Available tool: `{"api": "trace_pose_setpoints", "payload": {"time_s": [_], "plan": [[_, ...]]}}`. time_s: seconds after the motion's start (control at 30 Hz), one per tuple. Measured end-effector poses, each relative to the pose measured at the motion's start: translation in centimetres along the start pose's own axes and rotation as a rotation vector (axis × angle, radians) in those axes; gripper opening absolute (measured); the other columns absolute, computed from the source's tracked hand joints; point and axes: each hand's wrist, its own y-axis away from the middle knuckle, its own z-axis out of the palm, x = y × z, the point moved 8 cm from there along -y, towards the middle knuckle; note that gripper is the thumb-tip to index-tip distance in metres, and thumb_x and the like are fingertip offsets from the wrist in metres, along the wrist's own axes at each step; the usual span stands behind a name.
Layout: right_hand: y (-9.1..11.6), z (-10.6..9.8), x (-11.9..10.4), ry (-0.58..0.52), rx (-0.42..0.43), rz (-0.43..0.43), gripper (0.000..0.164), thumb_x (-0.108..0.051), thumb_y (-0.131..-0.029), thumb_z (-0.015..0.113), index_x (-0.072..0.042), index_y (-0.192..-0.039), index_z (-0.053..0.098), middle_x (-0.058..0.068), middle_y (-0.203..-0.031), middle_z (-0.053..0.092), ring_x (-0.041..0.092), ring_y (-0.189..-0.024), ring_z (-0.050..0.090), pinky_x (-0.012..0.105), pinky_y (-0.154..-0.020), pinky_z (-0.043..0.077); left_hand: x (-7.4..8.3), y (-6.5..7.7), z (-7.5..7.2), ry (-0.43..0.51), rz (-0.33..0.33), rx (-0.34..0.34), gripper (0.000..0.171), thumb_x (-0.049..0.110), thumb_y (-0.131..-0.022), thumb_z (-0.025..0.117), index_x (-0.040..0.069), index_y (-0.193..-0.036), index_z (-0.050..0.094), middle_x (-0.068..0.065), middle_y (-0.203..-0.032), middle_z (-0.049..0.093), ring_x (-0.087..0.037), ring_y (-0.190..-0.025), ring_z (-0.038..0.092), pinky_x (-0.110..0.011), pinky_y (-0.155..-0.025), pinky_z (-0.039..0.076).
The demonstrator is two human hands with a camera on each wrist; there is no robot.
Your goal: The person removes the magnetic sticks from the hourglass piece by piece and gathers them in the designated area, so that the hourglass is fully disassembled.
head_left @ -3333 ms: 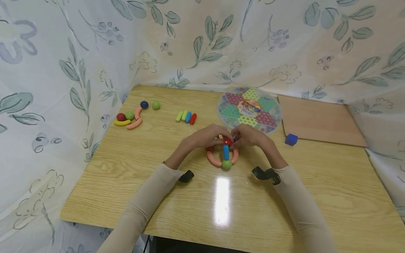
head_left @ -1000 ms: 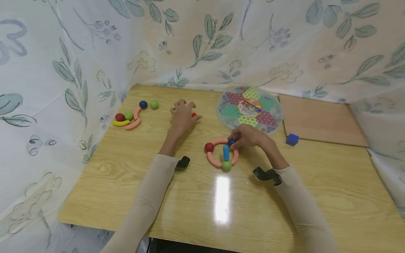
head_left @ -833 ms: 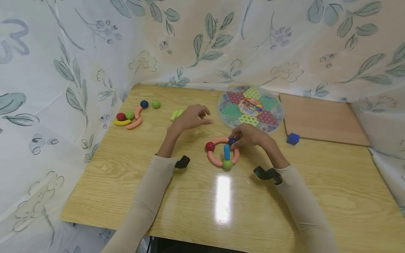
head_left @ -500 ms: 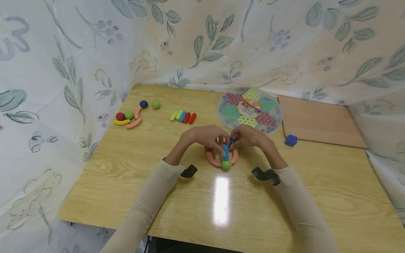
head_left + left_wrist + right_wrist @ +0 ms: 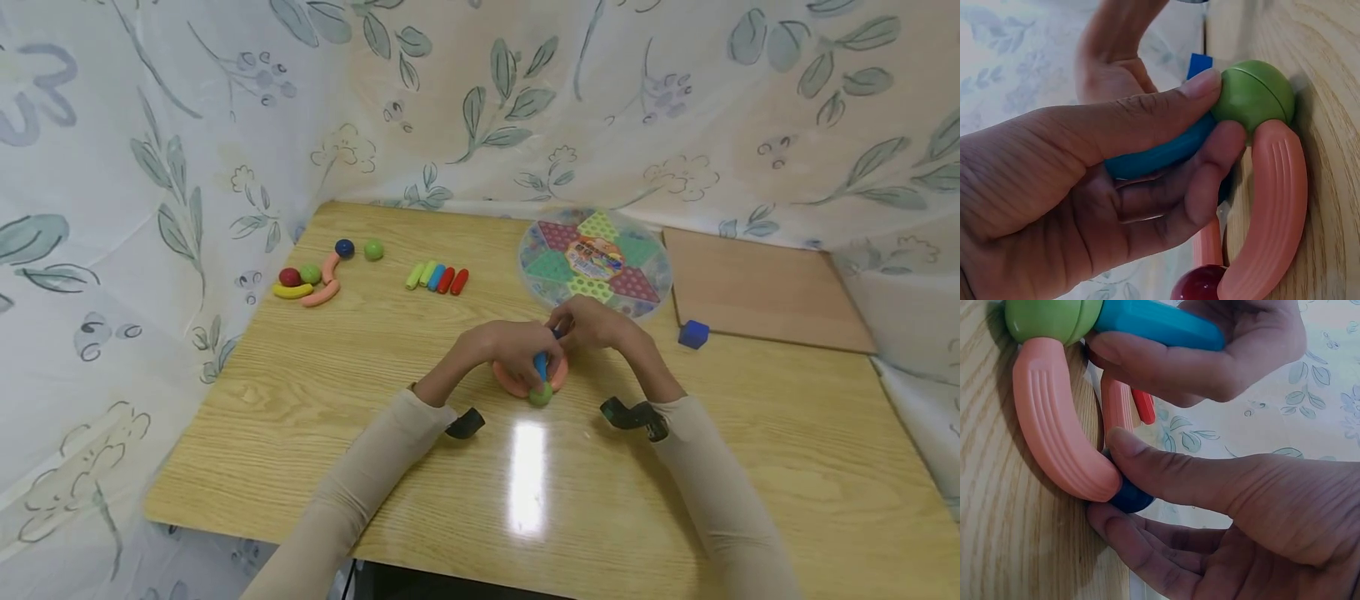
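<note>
A ring of curved peach rods (image 5: 1054, 425) and coloured balls lies on the wooden table. At its near side is a green ball (image 5: 1259, 94), from which a straight blue rod (image 5: 1160, 325) rises. My left hand (image 5: 519, 346) pinches that rod low down, its thumb tip against the green ball. With thumb and fingers my right hand (image 5: 588, 323) grips a dark blue ball (image 5: 1132, 497) at the ring's far right. A dark red ball (image 5: 1199, 284) shows low in the left wrist view; in the head view my left hand hides it.
Short green, blue and red rods (image 5: 446, 280) lie in a row behind the ring. Farther left are more balls, curved peach rods (image 5: 322, 293) and a yellow one (image 5: 292, 292). A round game board (image 5: 551, 265), a blue cube (image 5: 693, 334) and a brown board (image 5: 765, 287) occupy the back right.
The red rod once held atop the blue rod now lies in the back row. My left hand returned from there to the blue rod, then slid lower. My right hand stays at the dark blue ball.
</note>
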Motion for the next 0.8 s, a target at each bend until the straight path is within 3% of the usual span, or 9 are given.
{"api": "trace_pose_setpoints", "payload": {"time_s": [0.2,0.5,0.63,0.8], "plan": [[-0.1,0.1,-0.1,-0.005,-0.006,-0.004,0.024,-0.006,-0.092,0.077,-0.001,-0.116,0.077,0.017,-0.109,0.078,0.032,-0.102,0.074,0.045,-0.09,0.061,0.3,0.1,0.1,-0.008,-0.009,0.006,0.009,0.008,-0.091,0.08,0.005,-0.098,0.076,0.002,-0.084,0.066,-0.007,-0.072,0.053,-0.017,-0.066,0.044],[0.0,-0.1,-0.1,0.015,0.005,-0.017,0.018,-0.005,-0.091,0.077,-0.003,-0.109,0.079,0.018,-0.108,0.078,0.036,-0.104,0.074,0.049,-0.092,0.061,1.2,0.2,-0.4,-0.019,0.028,0.062,0.01,0.005,-0.086,0.079,0.005,-0.095,0.077,0.006,-0.08,0.062,-0.006,-0.071,0.05,-0.017,-0.066,0.042],[0.0,0.0,0.0,-0.002,0.004,-0.022,0.012,-0.005,-0.092,0.078,-0.004,-0.104,0.079,0.017,-0.108,0.079,0.037,-0.106,0.074,0.05,-0.095,0.06,0.3,0.9,-1.3,0.038,-0.012,0.109,0.01,0.004,-0.09,0.074,0.001,-0.099,0.071,0.004,-0.08,0.054,-0.01,-0.075,0.045,-0.02,-0.069,0.038],[0.0,0.2,0.2,-0.026,-0.011,0.015,0.021,-0.015,-0.09,0.082,-0.002,-0.107,0.078,0.018,-0.108,0.079,0.034,-0.103,0.075,0.047,-0.091,0.061,-1.7,2.4,-2.8,0.104,-0.073,0.173,0.014,0.016,-0.106,0.061,0.002,-0.106,0.058,0.0,-0.088,0.046,-0.013,-0.083,0.043,-0.023,-0.075,0.034]]}}
